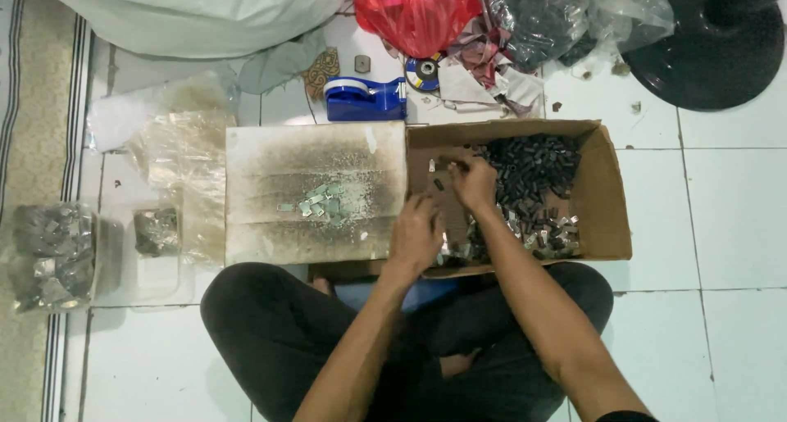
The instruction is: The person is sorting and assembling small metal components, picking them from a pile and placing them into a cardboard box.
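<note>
I sit cross-legged on a tiled floor facing a shallow cardboard box [611, 201] with a heap of small dark parts [529, 172] at its back and shiny metal clips [545, 229] near its front. My right hand [473, 180] is inside the box with fingers pinched on a small part. My left hand [416, 235] hovers over the box's left side, fingers curled; what it holds is hidden. To the left lies a stained flat board [270, 225] with a small pile of pale metal pieces [324, 202].
A blue tape dispenser [361, 98], a red plastic bag [414, 12], clear bags of dark parts [537, 16] and a black round base [713, 45] lie beyond the box. Clear bags of metal pieces [53, 254] rest at far left.
</note>
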